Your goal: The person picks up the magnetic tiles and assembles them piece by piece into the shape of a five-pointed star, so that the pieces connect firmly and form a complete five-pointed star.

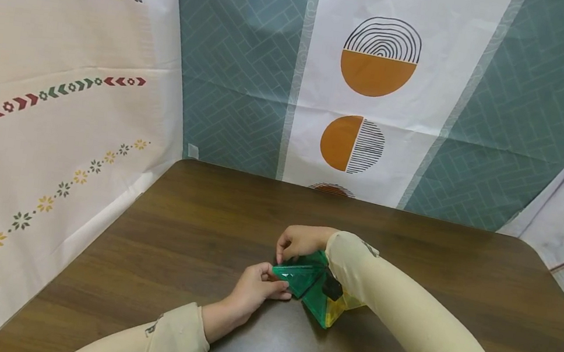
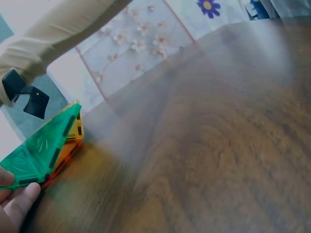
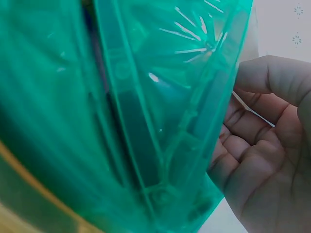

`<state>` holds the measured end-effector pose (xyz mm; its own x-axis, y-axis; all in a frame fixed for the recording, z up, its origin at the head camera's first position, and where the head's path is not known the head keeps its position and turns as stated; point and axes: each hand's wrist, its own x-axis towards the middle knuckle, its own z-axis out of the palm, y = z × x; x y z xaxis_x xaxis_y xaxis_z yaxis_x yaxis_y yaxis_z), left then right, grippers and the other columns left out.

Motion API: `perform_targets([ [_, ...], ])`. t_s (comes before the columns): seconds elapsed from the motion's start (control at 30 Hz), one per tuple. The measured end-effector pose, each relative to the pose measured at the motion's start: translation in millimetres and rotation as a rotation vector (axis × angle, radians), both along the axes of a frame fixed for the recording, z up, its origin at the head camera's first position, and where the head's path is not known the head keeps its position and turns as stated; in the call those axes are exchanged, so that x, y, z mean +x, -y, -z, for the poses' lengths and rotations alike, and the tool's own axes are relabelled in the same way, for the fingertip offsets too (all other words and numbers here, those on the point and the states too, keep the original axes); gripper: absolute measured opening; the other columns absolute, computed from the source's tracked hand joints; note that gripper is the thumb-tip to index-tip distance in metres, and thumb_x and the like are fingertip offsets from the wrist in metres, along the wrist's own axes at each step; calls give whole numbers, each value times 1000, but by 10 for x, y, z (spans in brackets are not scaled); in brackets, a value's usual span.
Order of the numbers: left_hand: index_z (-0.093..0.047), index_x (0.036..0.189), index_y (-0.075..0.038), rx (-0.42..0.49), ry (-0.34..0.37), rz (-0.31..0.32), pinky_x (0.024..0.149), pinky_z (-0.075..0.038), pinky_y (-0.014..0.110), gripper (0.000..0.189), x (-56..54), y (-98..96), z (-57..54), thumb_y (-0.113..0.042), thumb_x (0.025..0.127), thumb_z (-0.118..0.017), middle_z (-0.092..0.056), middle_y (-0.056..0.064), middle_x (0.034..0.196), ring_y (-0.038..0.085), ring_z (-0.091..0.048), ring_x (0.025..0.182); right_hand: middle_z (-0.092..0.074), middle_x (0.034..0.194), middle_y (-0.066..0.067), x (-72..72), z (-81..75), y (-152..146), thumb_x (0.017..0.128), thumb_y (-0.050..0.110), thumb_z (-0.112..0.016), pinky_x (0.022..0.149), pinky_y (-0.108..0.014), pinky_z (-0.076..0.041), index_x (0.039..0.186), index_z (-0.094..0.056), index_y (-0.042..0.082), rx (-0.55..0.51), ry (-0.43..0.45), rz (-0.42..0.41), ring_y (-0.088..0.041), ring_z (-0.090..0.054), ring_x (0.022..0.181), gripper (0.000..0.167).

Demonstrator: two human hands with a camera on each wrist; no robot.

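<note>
A small structure of translucent magnetic tiles stands on the table. In the head view, a green triangular tile forms its left end, with a yellow tile low on the right. My left hand pinches the green tile's left corner between thumb and finger. From the far side my right hand reaches over, its curled fingers at the same tile's edge; they meet that edge in the right wrist view. An orange-red tile shows beneath the green one in the left wrist view. The right forearm hides part of the structure.
The brown wooden table spreads around the structure. Patterned cloths hang behind it and on both sides, including a teal and white one at the back. A black strap piece hangs by the right wrist, close to the tiles.
</note>
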<state>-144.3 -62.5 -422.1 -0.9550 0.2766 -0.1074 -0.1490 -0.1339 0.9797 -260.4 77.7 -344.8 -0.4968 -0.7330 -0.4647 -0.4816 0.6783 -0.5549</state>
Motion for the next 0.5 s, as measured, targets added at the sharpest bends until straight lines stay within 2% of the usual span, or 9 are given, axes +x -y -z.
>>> perform_targets([
  [0.17,-53,90,5,-10,19,41,78,-59,32,7,-13,-6,-16,5,89,-60,-71,14,85,13,-71,73,-67,92,2,13,-13,-34,94,7,-52,76,-21,-53,89,-71,9,-14,-1,1,-4,-56,83,20],
  [0.3,-51,100,9,-31,22,95,76,-59,33,16,-31,41,-50,4,88,-61,-71,16,85,13,-70,70,-69,98,-1,41,-54,-68,95,7,-53,79,-23,-55,96,-71,7,-44,2,11,-4,-59,86,18],
  [0.5,-44,114,12,-162,-4,169,68,-60,36,31,-66,174,-161,2,89,-60,-66,20,90,14,-68,67,-70,104,-3,84,-126,-127,95,11,-56,84,-24,-55,105,-70,8,-82,-17,7,-7,-62,93,18],
])
